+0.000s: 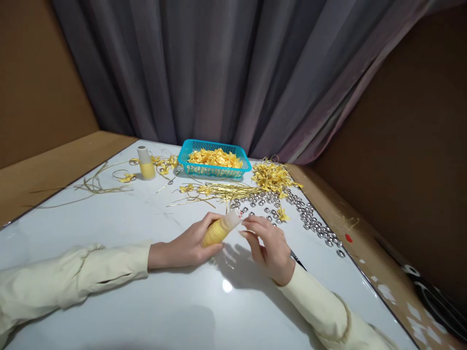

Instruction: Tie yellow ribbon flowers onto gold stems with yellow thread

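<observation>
My left hand (199, 240) is wrapped round a cone-shaped spool of yellow thread (216, 232), tilted with its white end up and to the right. Close to that end is my right hand (268, 243), its fingers bent and the thumb near the fingertips. Any thread between those fingertips is too fine to make out. A slim dark tool (298, 260) lies partly hidden behind my right wrist. Just beyond both hands are scattered silver ring-like pieces (270, 198) and a bundle of gold wires (226, 190).
A turquoise basket (215, 169) of yellow ribbon pieces stands at the back. Right of it lies a heap of yellow ribbon flowers (272, 176). A second yellow spool (147, 165) stands at back left, near loose gold wires (95, 184). Black-handled scissors (434, 301) lie beyond the right table edge.
</observation>
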The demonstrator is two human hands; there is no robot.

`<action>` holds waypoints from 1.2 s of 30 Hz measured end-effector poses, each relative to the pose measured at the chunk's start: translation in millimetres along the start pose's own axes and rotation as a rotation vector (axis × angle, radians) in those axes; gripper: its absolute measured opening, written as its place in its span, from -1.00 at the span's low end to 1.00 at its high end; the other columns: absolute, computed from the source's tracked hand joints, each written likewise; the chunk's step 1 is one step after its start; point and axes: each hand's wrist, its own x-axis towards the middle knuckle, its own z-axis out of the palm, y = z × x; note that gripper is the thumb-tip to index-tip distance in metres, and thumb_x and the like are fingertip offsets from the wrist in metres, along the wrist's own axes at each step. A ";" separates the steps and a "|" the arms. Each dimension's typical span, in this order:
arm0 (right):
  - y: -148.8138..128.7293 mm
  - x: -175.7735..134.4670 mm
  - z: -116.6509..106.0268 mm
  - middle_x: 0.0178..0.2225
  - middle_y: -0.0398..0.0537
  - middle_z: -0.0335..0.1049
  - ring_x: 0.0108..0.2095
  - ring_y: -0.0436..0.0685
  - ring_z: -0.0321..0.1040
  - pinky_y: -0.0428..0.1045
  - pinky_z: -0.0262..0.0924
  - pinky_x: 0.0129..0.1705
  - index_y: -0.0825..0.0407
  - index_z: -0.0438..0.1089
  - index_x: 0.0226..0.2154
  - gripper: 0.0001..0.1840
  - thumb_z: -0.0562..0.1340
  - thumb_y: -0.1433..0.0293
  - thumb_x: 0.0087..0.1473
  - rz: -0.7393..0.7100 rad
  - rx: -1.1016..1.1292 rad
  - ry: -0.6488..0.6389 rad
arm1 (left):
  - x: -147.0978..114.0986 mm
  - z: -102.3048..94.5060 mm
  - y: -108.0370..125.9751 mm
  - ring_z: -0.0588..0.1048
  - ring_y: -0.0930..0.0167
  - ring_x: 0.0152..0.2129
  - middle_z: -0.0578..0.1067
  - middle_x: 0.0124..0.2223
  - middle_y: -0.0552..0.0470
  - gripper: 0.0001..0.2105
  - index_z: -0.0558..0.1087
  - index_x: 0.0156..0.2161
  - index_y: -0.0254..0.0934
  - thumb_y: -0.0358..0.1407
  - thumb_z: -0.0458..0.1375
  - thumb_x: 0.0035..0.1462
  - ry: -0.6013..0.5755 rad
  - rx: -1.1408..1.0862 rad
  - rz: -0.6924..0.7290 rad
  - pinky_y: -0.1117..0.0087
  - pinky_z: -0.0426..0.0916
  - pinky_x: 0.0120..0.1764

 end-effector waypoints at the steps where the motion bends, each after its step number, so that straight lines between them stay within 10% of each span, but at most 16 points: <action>1: 1.8 0.8 0.4 -0.20 0.21 0.42 -0.21 0.20 0.39 0.04 0.34 -0.26 0.12 0.23 -0.05 -0.72 0.18 0.53 0.15 0.012 -0.017 0.001 | 0.9 0.1 1.2 0.37 0.29 -0.14 0.36 -0.02 -0.10 -0.63 0.17 0.05 -0.25 -0.30 0.12 0.14 0.010 0.008 0.000 0.22 0.29 -0.09; 13: 15.8 -0.2 7.9 -0.23 0.08 0.43 -0.19 0.22 0.28 0.13 0.18 -0.19 0.09 0.33 -0.13 -0.77 0.15 0.30 0.22 0.162 0.101 -0.492 | 3.9 5.4 1.3 0.42 0.38 -0.33 0.42 -0.18 -0.01 -0.62 0.22 -0.09 -0.26 -0.15 0.22 0.07 0.127 0.120 -0.128 0.36 0.35 -0.29; 36: 13.8 4.9 4.3 -0.42 -0.09 0.43 -0.39 0.06 0.38 -0.06 0.24 -0.32 0.01 0.32 -0.45 -0.77 0.11 0.33 0.23 0.575 0.341 -0.333 | 0.5 6.0 -5.9 0.43 0.20 -0.10 0.42 0.01 -0.18 -0.56 0.19 0.06 -0.28 -0.31 0.13 0.05 -0.027 0.379 0.030 0.16 0.35 -0.06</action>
